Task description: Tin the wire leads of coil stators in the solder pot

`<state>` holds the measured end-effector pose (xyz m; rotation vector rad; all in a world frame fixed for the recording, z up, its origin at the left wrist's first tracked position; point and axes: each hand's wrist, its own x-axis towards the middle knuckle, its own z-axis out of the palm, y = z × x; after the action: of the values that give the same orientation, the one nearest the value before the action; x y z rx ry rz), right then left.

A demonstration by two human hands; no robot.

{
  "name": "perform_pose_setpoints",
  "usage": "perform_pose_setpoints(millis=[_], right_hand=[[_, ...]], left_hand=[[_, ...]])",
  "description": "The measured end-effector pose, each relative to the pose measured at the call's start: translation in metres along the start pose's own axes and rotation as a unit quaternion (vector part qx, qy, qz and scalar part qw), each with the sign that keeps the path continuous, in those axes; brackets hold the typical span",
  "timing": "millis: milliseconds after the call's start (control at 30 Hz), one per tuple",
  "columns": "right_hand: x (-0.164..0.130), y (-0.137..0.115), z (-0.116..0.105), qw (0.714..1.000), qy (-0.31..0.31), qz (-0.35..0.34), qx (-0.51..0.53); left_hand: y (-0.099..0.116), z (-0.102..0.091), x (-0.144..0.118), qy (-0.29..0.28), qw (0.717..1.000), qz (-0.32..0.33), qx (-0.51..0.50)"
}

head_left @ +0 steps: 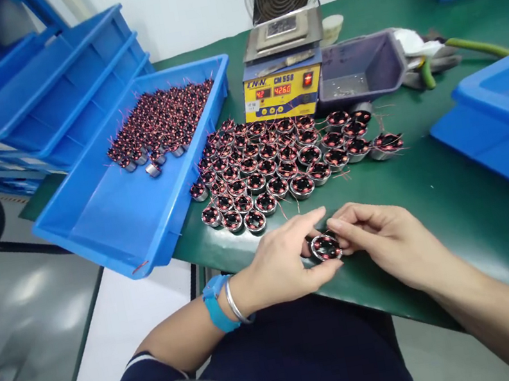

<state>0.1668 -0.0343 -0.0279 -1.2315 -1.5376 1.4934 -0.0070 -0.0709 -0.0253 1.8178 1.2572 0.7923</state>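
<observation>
A small round metal coil part [326,247] with red copper winding is held between both hands just above the near edge of the green table [455,196]. My left hand [286,263] pinches it from the left with thumb and fingers; a blue wristband and a silver bangle sit on that wrist. My right hand [384,237] grips its right side with the fingertips. Several like coil parts [279,163] lie in rows on the table beyond my hands.
A blue tray [108,221] on the left holds many more coil parts [160,122] and overhangs the table edge. Behind stand a yellow-fronted solder pot [282,82], a grey bin [356,72], stacked blue crates [37,90] and blue trays [507,122] on the right.
</observation>
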Motion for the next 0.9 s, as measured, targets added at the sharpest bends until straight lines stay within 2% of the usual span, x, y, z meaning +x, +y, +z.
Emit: perform_pose_setpoints(millis=[133,200,233,300,367,467,567,700,900], right_hand=[[0.004,0.005,-0.016,0.978,0.157,0.053,0.13],[0.003,0.005,-0.024,0.969,0.194,0.06,0.144],[0.001,0.004,-0.026,0.972,0.184,0.064,0.134],[-0.005,0.0,-0.025,0.985,0.119,0.07,0.1],[-0.012,-0.005,-0.016,0.995,0.043,0.061,0.068],[-0.02,-0.009,0.003,0.999,-0.013,0.027,0.038],[-0.021,-0.007,0.014,1.0,0.0,-0.008,0.022],[-0.018,-0.002,0.016,0.998,0.018,-0.052,-0.005],[-0.019,-0.005,0.011,0.983,0.011,-0.116,-0.139]], left_hand=[[-0.001,-0.01,0.0,-0.038,0.999,-0.024,-0.026],[0.001,-0.016,-0.001,-0.06,0.995,-0.056,-0.057],[0.002,-0.018,-0.001,-0.069,0.992,-0.075,-0.079],[0.004,-0.021,0.001,-0.079,0.982,-0.12,-0.127],[0.005,-0.021,0.004,-0.078,0.97,-0.155,-0.169],[0.003,-0.017,0.012,-0.066,0.96,-0.168,-0.214],[0.0,-0.012,0.019,-0.057,0.948,-0.181,-0.256],[-0.001,-0.009,0.022,-0.027,0.931,-0.201,-0.303],[0.0,-0.007,0.025,-0.024,0.922,-0.199,-0.332]])
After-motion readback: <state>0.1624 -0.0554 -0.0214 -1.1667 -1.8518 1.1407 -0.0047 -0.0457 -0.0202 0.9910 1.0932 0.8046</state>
